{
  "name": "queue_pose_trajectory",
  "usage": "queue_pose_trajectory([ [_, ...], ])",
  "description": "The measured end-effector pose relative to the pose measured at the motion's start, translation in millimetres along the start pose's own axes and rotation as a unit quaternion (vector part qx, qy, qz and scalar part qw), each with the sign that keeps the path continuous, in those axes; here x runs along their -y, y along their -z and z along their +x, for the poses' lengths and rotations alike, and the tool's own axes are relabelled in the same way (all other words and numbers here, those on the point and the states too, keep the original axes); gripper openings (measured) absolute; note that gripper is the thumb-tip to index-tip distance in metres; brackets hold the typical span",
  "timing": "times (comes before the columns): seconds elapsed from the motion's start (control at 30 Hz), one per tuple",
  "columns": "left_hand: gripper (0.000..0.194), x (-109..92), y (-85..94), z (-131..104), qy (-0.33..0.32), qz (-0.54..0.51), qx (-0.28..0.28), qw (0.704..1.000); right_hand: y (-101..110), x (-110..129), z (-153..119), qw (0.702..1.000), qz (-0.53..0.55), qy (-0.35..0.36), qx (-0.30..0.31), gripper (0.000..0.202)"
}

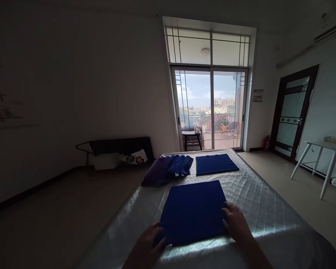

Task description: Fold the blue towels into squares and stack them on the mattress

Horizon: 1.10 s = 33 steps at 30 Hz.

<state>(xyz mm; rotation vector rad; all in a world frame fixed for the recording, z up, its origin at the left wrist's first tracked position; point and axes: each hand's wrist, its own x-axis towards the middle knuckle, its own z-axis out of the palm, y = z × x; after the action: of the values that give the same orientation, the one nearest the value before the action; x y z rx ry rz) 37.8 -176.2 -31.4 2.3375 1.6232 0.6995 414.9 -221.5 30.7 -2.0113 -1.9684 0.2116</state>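
Observation:
A folded dark blue cloth (194, 211) lies flat on the bed, with a small white tag (168, 248) at its near left corner. My left hand (149, 243) is at the cloth's left edge, its thumb and fingers apart. Across from it, my right hand (235, 219) touches the right edge with spread, slightly bent fingers. Beyond sits another flat folded blue cloth (216, 164). To its left is a rumpled pile of blue and purplish cloth (168, 169). Shadow hides part of my left fingers.
The bed has a pale quilted mattress (257, 194) crossed by a strip of sunlight. Behind it are sliding glass doors (212, 108). A low dark rack (120, 144) stands at the left wall, and a white table (324, 145) is at the right near a door (294, 112).

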Motion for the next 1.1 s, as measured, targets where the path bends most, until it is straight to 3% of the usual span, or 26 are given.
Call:
queue_pose_trajectory([
  [0.1, 0.028, -7.9, 10.6, -10.6, 0.001, -0.049, 0.032, 0.998, 19.7, -13.4, -7.1, 1.0, 0.011, 0.013, -0.005, 0.039],
  [0.17, 0.027, -14.1, 16.1, -13.4, 0.005, -0.056, 0.047, 0.997, 28.7, -20.7, -12.1, 0.998, 0.04, 0.033, 0.036, 0.035],
  [0.3, 0.03, -21.3, 20.6, -13.3, 0.011, -0.083, 0.055, 0.995, 34.1, -28.3, -17.9, 0.985, 0.108, 0.069, 0.114, 0.026],
  [0.43, 0.031, -21.9, 21.5, -12.8, 0.014, -0.097, 0.051, 0.994, 35.6, -27.8, -18.4, 0.983, 0.123, 0.075, 0.115, 0.027],
  [0.6, 0.03, -21.0, 24.3, -13.6, 0.007, -0.089, 0.052, 0.995, 40.6, -23.0, -17.6, 0.989, 0.059, 0.102, 0.092, 0.024],
  [0.73, 0.035, -15.8, 20.5, -13.3, 0.02, -0.078, 0.049, 0.996, 41.6, -19.8, -15.4, 0.993, 0.027, 0.11, 0.022, 0.027],
  [0.87, 0.037, -10.1, 14.9, -11.3, 0.027, -0.059, 0.037, 0.997, 40.0, -18.9, -14.3, 0.988, 0.075, 0.12, -0.062, 0.025],
  [1.1, 0.021, -9.6, 13.0, -12.3, -0.019, -0.029, 0.034, 0.999, 39.0, -22.3, -14.8, 0.959, 0.172, 0.19, -0.121, 0.025],
])
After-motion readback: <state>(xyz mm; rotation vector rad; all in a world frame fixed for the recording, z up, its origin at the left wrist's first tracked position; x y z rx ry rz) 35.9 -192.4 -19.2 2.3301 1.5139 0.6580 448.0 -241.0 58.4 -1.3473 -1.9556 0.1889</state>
